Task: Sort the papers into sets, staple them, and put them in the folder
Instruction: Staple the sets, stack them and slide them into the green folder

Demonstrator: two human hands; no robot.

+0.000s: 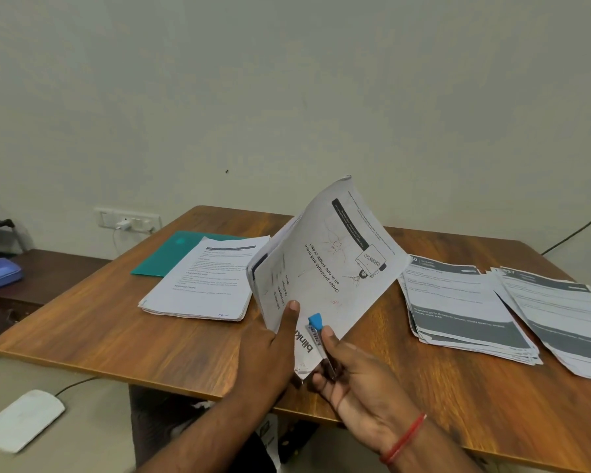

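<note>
Right hand [352, 367], with a red thread [403, 438] on its wrist, grips a small stapler [318, 331] with a blue tip. The stapler sits on the low corner of a paper set [325, 268]. Left hand [270, 349] holds that set up above the wooden table [151, 336], thumb on the front page. Far left lies a green folder [166, 256], with a white paper pile [202, 278] partly on top of it. On the right lie a grey-striped pile [458, 302] and an outer pile [560, 312] just beside it
</note>
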